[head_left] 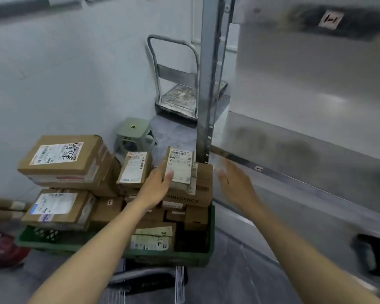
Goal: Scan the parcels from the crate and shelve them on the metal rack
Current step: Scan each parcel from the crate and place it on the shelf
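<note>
The left hand (pixel 156 187) grips a small parcel (pixel 181 167) with a white label, thumb on its front face, held upright over the far right corner of the green crate (pixel 184 258); the crate is piled with brown parcels, the tallest stack (pixel 64 159) at its left; the right hand (pixel 235 178) is spread with straight fingers and holds nothing, just beside the front edge of the metal rack (pixel 316 172); a dark, blurred scanner (pixel 369 253) lies on the rack's near right shelf; a green stool (pixel 134 132) stands beyond the crate.
</note>
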### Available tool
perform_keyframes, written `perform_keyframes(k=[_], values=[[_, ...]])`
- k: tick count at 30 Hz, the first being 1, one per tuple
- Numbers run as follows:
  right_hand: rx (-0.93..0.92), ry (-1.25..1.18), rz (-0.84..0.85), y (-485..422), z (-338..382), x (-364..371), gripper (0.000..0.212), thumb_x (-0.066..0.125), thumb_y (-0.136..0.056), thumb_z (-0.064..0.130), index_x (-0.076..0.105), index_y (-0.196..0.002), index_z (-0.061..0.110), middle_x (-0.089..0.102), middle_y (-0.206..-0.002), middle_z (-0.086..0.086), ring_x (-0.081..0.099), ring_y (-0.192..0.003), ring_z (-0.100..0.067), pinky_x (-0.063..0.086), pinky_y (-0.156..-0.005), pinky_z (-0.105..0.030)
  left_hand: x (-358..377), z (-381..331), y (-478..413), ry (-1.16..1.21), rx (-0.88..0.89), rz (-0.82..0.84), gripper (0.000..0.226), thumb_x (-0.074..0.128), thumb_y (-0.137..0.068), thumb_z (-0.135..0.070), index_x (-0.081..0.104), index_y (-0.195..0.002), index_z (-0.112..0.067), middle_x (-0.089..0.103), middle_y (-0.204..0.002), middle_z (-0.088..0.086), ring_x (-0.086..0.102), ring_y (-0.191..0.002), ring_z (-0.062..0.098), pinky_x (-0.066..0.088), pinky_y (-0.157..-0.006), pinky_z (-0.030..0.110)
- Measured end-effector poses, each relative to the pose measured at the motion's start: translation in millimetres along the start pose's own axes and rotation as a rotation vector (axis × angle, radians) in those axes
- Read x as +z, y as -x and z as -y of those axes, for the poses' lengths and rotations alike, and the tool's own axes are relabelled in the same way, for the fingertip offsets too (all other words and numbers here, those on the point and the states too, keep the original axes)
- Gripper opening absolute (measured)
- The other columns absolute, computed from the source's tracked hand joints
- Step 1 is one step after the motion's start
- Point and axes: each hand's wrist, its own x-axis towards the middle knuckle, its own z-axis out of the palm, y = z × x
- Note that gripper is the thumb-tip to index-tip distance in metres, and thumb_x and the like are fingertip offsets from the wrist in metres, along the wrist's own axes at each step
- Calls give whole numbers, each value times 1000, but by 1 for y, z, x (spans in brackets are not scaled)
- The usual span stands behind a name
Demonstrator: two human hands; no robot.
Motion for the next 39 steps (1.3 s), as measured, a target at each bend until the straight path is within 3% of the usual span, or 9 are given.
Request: perform_keyframes(k=[5,10,16,23,29,34,39], values=[[22,-27,-8,-6,-19,17,49,31,-102,41,33,-146,19,46,-145,-6,45,-130,-21,30,-94,-27,16,8,-11,26,-177,16,68,37,-97,-53,9,-154,-28,28,-156,-3,27,-143,19,27,-115,46],[15,-40,6,-14,-27,25,47,33,-102,39,34,-145,20,46,-144,-5,45,-128,-20,28,-91,-25,19,6,-13,45,-145,-24,66,43,-99,-45,8,-153,-33,37,-152,-4,39,-136,18,37,-108,48],[43,-75,61,-15,-25,27,52,31,-102,41,26,-149,18,37,-151,-5,36,-137,-20,28,-109,-35,19,6,-13,-225,-263,-7,67,32,-97,-56,-3,-152,-38,35,-153,-5,50,-125,22,46,-95,50],[48,-90,60,-16,-24,27,54,31,-102,43,24,-150,19,34,-153,-4,33,-138,-20,27,-110,-37,17,5,-13,-368,-285,-34,67,29,-96,-59,-4,-151,-40,45,-145,0,54,-120,26,49,-89,47],[45,-86,35,-17,-27,27,53,32,-101,44,25,-149,21,38,-150,-3,38,-134,-20,32,-104,-35,16,5,-19,-324,-271,-40,71,34,-94,-60,-4,-150,-42,47,-145,-1,54,-120,26,49,-90,48],[40,-88,12,-16,-32,26,46,32,-102,43,33,-142,21,48,-139,-5,46,-121,-18,31,-88,-25,17,5,-25,-216,-271,-64,75,28,-89,-71,-3,-151,-40,49,-143,5,54,-122,30,46,-96,50],[46,-103,9,-15,-35,25,43,33,-102,42,36,-139,20,49,-137,-6,47,-119,-18,31,-86,-24,24,5,-23,-102,-266,-72,70,35,-96,-55,-3,-151,-37,52,-140,5,57,-117,30,48,-93,41]])
